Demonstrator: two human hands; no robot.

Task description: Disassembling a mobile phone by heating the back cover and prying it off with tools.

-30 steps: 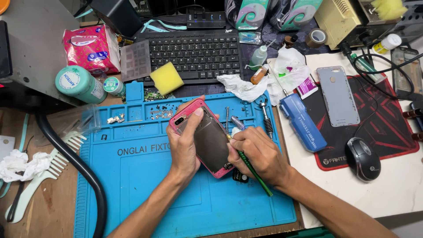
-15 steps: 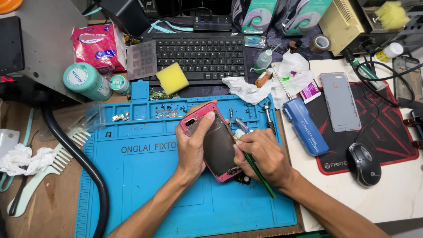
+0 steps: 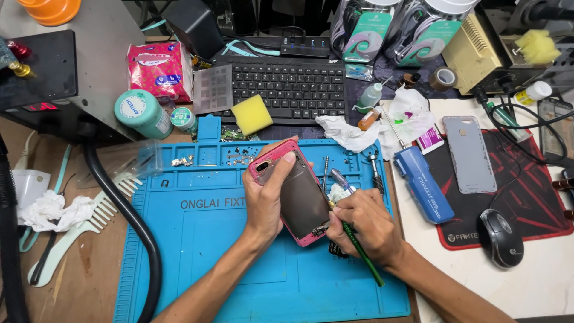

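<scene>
Over a blue repair mat point(image 3: 197, 251) at frame centre, a pink-framed phone point(image 3: 299, 194) is gripped by the left hand point(image 3: 266, 200) while a green-handled tool point(image 3: 359, 248), pinched in the closed right hand point(image 3: 362, 224), is worked at its lower edge, steadiness being called for next.

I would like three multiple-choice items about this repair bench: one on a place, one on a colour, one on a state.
1. Where does the yellow sponge lie?
A. on the red mouse pad
B. at the front edge of the black keyboard
C. on the white comb

2. What colour is the frame of the phone?
A. pink
B. green
C. grey

3. How is the phone held?
A. flat on the blue mat, untouched
B. gripped by the left hand while the right hand works a green-handled tool at its lower edge
C. pinched in both hands with no tool

Answers: 1 B, the sponge overlaps the keyboard's near edge. 2 A, the rim around the dark panel is pink. 3 B, left fingers wrap the phone, and the right hand holds the tool.
</scene>
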